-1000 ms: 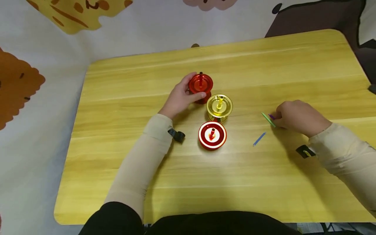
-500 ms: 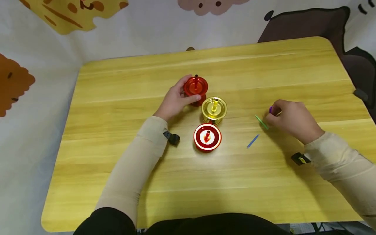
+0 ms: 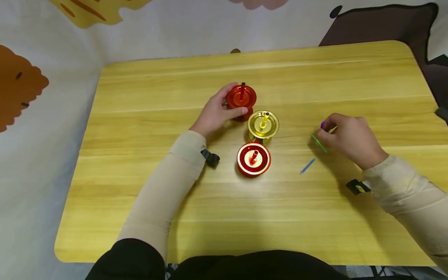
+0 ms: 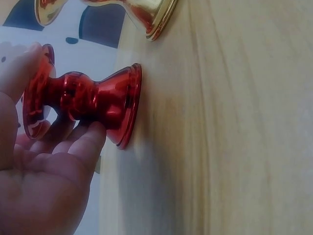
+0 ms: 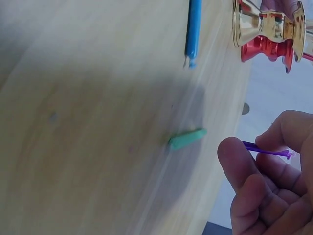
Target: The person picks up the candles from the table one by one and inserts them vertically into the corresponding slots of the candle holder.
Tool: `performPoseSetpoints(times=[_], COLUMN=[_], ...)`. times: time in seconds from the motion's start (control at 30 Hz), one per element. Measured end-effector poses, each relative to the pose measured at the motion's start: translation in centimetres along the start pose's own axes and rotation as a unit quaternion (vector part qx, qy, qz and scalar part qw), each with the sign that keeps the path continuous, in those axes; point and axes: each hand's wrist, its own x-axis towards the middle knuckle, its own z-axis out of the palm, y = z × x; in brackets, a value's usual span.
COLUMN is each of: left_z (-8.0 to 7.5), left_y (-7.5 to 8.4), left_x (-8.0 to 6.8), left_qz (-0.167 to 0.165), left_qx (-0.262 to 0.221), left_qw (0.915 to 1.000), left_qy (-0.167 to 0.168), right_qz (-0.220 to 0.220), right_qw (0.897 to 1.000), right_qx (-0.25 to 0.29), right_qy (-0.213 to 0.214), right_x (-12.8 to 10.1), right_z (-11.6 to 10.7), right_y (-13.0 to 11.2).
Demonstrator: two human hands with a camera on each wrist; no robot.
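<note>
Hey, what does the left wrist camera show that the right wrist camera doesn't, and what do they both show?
Only the left wrist view shows the left hand, its fingers curled round the waist of the far red holder.

Only the right wrist view shows the right hand pinching a purple stick, with a green stick and a blue stick lying on the table.

Both show the gold holder, the far red holder and the wooden tabletop.
</note>
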Motion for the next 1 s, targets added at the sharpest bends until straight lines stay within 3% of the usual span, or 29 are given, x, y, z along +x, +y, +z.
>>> performPoseSetpoints(times=[0.2,0.5,0.7,0.83,1.0], left_z=[0.4,0.9,0.9,0.8,0.9], left_y=[0.1,0.1,0.0,-0.4,-2.3], left_x=[0.1,0.2,0.0,0.1,1.3], left_qz=[-0.005,0.001,-0.005,-0.002,0.004], left_qx=[0.003,-0.001,0.004,0.001,-0.007], left_qw=[1.0000,0.9999,0.9999,0.9999,1.0000], left_qy=[-0.005,-0.013,-0.013,-0.013,-0.005], right_qz=[-0.023,-0.010,-0.025,-0.034,-0.037], right_qw=[1.000,0.999,0.999,0.998,0.998], right_qx=[0.005,0.020,0.020,0.030,0.043], right_qy=[0.012,0.023,0.033,0.037,0.038], right_x=[0.2,0.8,1.5,2.0,2.5], right_z=[0.1,-0.5,0.0,0.3,0.4], right_y=[-0.5,-1.3,-1.9,-2.4,-3.2])
